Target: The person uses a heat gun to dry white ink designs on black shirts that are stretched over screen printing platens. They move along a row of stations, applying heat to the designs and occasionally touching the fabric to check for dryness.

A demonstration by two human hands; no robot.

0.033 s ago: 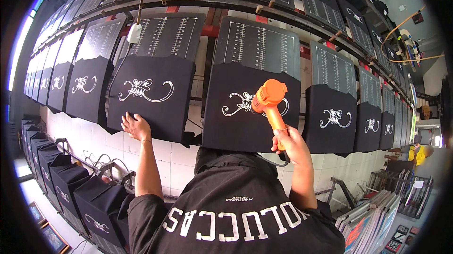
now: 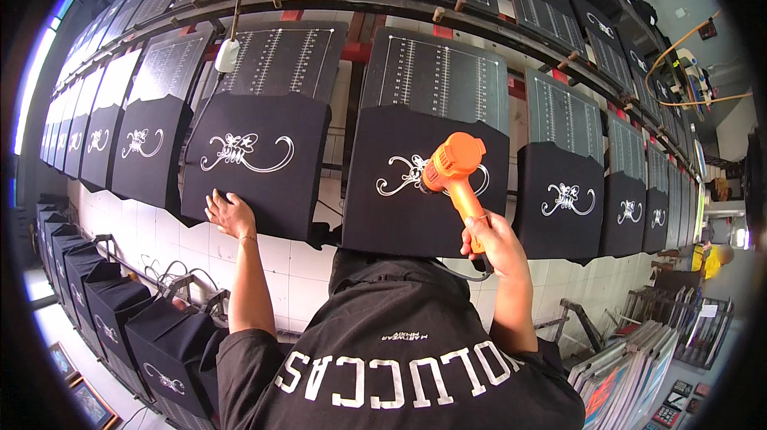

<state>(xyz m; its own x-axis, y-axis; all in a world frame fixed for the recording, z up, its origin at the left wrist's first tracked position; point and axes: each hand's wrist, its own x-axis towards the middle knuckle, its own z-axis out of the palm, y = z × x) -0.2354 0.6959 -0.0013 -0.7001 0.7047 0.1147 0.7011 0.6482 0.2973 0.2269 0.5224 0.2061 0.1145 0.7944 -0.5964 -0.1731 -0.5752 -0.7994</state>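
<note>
Head view: right hand (image 2: 494, 240) clenched round handle of orange heat gun (image 2: 454, 165), nozzle aimed at white print on black shirt panel (image 2: 415, 190), near panel's middle. Left hand (image 2: 228, 213) released, fingers spread flat on lower edge of neighbouring black panel (image 2: 256, 162). More printed panels (image 2: 567, 198) in row along wall rack.

I see an evenly bright scene; strong daylight glares from a window (image 2: 32, 70) at far left. The edges bend heavily, a dark rim surrounds everything, and the centre is sharp.
</note>
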